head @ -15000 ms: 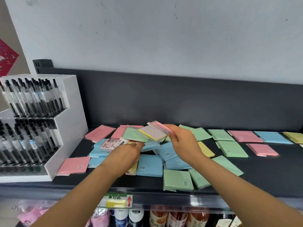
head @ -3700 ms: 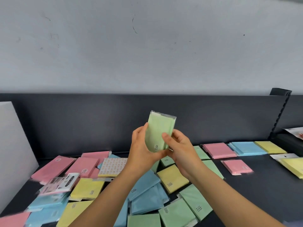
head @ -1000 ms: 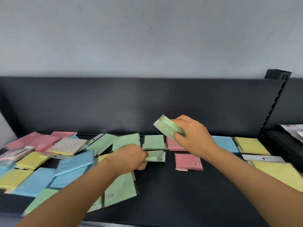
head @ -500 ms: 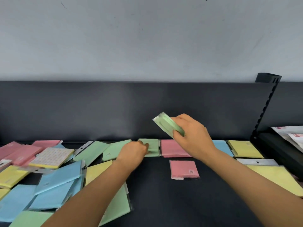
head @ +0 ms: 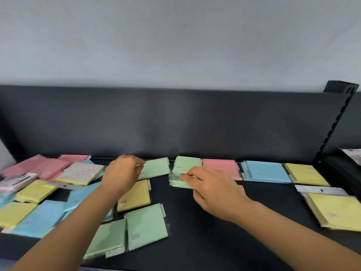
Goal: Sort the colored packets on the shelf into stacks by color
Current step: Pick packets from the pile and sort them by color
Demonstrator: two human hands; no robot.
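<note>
The right hand (head: 213, 190) lies palm-down with its fingers (head: 184, 176) stretched nearly straight onto the front edge of the green stack (head: 187, 165), pressing on it rather than wrapped round it. That stack sits at the back of the shelf (head: 214, 241), directly ahead of the knuckles, its near packets slipped slightly forward under the fingertips.

The left hand (head: 123, 173) is just to the left, with its fingers curled down over the left edge of a single green packet (head: 156, 168). Motion blur there hides whether they pinch the packet or only touch it. This packet lies flat beside the green stack, a narrow gap between them.

To the right of the green stack, along the back panel (head: 175, 122), come a pink stack (head: 220, 168), a blue stack (head: 265, 172) and a yellow stack (head: 304, 174), each just beside the next. A larger yellow packet (head: 336, 210) lies nearer, at the far right.

Under and around the left forearm, loose packets are scattered. A yellow one (head: 134, 195) lies just below the left hand, two green ones (head: 146, 225) are near the front edge, and blue ones (head: 43, 218) and pink ones (head: 39, 169) are spread further left. A patterned packet (head: 82, 173) lies among them.
</note>
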